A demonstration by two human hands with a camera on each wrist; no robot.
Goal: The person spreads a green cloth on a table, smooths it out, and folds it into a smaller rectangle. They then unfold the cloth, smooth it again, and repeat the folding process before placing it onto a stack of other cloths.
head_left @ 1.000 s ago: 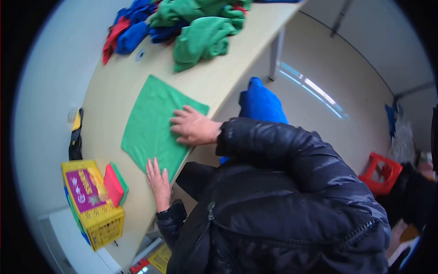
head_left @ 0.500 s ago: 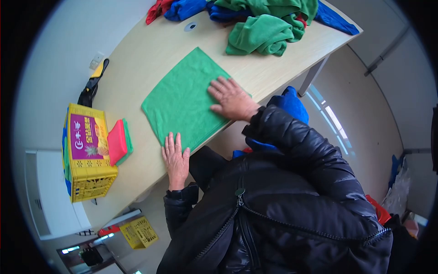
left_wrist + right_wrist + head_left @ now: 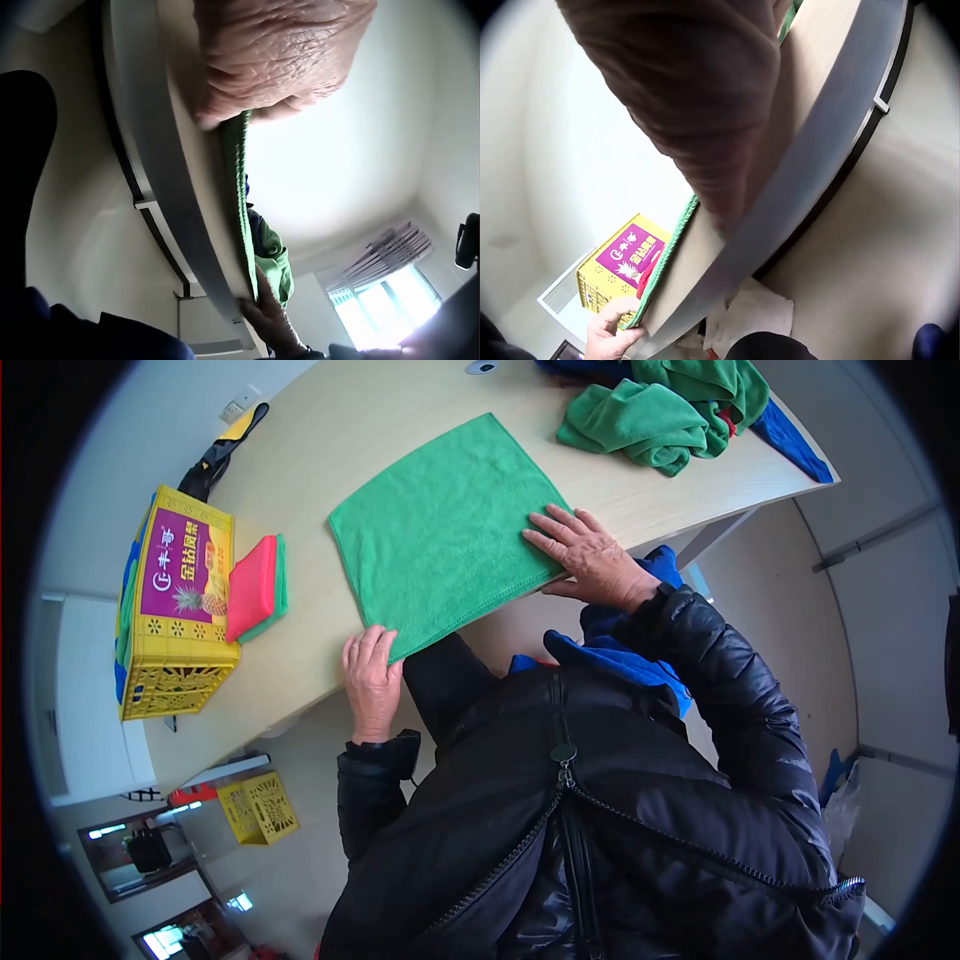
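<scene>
A green cloth, smooth and squared off, lies on the table along its near edge. At its near left corner my left hand pinches the edge, fingers above and thumb beneath, as the right wrist view shows. My right hand is at the near right corner, its fingers over the cloth and its thumb at the front edge. In the left wrist view the cloth's stitched hem runs between the two hands. From the right wrist, the back of my right hand hides its own fingertips.
Crumpled green cloths lie at the table's far right beside a blue cloth. On the left stand a yellow crate and folded red and green cloths. Blue fabric hangs by my lap, below the table edge.
My hands have gone from lying flat on the green cloth to its near corners, gripping the front edge. The head view has turned, so the table's contents appear shifted.
</scene>
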